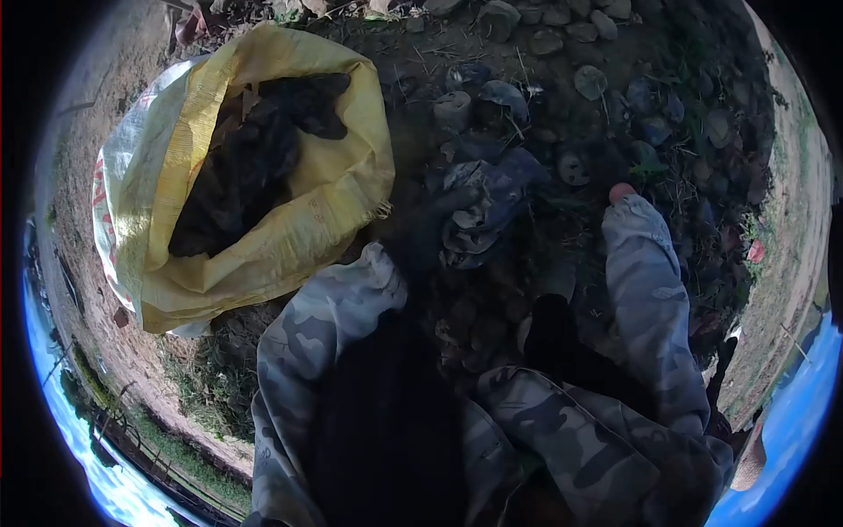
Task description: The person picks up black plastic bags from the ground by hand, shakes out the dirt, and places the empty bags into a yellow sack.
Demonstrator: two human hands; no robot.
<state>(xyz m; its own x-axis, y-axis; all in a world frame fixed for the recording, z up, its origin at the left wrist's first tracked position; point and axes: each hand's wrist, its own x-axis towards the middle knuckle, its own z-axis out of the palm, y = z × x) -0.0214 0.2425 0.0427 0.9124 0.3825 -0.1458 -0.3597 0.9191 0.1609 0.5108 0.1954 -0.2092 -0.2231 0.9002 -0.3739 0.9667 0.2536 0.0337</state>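
Observation:
My left sleeve (pixel 338 303), in grey camouflage cloth, reaches forward beside the mouth of a yellow woven sack (pixel 351 220). Past its cuff everything is dark and smeared, so the fingers of my left hand do not show clearly. Crumpled dark plastic (pixel 487 206) lies on the ground just beyond that cuff. Black plastic (pixel 255 158) fills part of the open sack. On the other side, my right sleeve (pixel 650 272) stretches over the littered ground. Only a small pinkish bit of my right hand (pixel 621 191) peeks from the cuff; its fingers are hidden.
Several stones (pixel 500 18) lie along the far edge. Flattened litter and a pale round piece (pixel 591 82) are scattered over the shaded soil. A dark shoe (pixel 551 325) is close to my legs. Sunlit dirt (pixel 790 176) borders the shade at right.

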